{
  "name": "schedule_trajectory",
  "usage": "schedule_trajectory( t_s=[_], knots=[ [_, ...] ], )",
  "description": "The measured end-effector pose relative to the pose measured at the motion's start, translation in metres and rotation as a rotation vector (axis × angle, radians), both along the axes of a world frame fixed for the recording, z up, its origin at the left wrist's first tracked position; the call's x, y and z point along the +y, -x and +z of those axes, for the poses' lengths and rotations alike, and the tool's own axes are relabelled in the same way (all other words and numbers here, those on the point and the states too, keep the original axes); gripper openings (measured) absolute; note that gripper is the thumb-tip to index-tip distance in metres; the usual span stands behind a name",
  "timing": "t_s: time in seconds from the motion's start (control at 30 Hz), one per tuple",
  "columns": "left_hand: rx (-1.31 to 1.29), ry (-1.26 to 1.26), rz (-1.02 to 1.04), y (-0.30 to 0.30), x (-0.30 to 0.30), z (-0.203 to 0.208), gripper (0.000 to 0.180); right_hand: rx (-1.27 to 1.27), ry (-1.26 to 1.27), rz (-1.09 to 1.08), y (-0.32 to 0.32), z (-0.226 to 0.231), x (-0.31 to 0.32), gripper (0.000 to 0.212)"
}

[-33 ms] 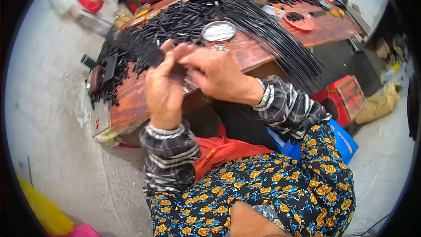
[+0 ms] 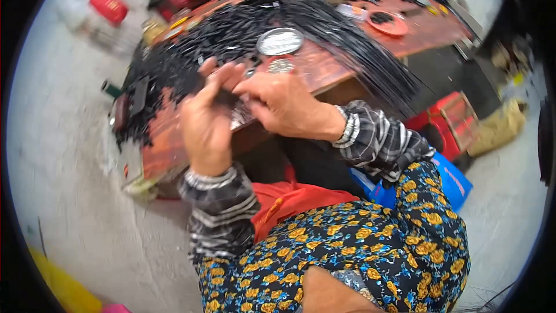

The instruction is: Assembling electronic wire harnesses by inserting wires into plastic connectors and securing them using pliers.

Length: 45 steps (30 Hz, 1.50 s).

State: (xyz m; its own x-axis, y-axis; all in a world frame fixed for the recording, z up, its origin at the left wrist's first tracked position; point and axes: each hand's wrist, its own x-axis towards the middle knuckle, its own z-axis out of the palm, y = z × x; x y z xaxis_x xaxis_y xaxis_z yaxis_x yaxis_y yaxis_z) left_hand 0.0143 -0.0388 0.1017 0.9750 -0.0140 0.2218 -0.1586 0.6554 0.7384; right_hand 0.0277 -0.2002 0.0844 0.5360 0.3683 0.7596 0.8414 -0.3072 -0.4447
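Black pieces [image 2: 226, 30] lie heaped toward the left edge of a red-brown table [image 2: 428, 39] in the head view, while over its near edge the left hand [image 2: 207, 130], loosely bent, and right hand [image 2: 289, 105], fingers curled, nearly meet, their grip too blurred to tell.

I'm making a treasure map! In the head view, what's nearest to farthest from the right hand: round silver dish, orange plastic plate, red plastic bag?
1. Silver dish: just beyond the right hand.
2. Orange plate: farther right.
3. Red bag: far left.
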Motion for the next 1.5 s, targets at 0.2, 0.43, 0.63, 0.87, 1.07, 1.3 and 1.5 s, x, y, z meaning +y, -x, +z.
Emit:
schedule_trajectory(
  t_s=[0.2, 0.43, 0.63, 0.87, 1.07, 1.3, 1.5],
  knots=[
    [-0.068, -0.029, -0.371, 0.030, 0.038, 0.004, 0.043, 0.039, 0.109, -0.397, -0.030, -0.026, -0.110, 0.017],
    [-0.037, -0.135, -0.183, 0.071, 0.101, 0.007, 0.046, -0.152, -0.168, -1.360, 0.027, -0.098, -0.285, 0.036],
    [-0.071, -0.097, -0.214, 0.052, 0.126, 0.004, 0.045, 0.095, -0.652, -1.259, 0.034, -0.200, -0.361, 0.052],
    [-0.049, -0.143, -0.150, 0.049, 0.123, -0.002, 0.044, 0.420, -0.864, -0.704, -0.033, -0.186, -0.338, 0.061],
    [-0.031, -0.113, -0.096, 0.052, 0.125, 0.001, 0.045, 0.389, -1.016, -0.719, -0.017, -0.169, -0.316, 0.063],
    [0.037, -0.089, 0.069, 0.048, 0.106, 0.001, 0.046, 0.149, -0.764, -1.022, -0.014, -0.191, -0.281, 0.056],
    [0.026, -0.090, 0.119, 0.075, 0.093, 0.011, 0.047, 0.046, -0.547, -1.354, -0.023, -0.153, -0.257, 0.048]
  ],
)
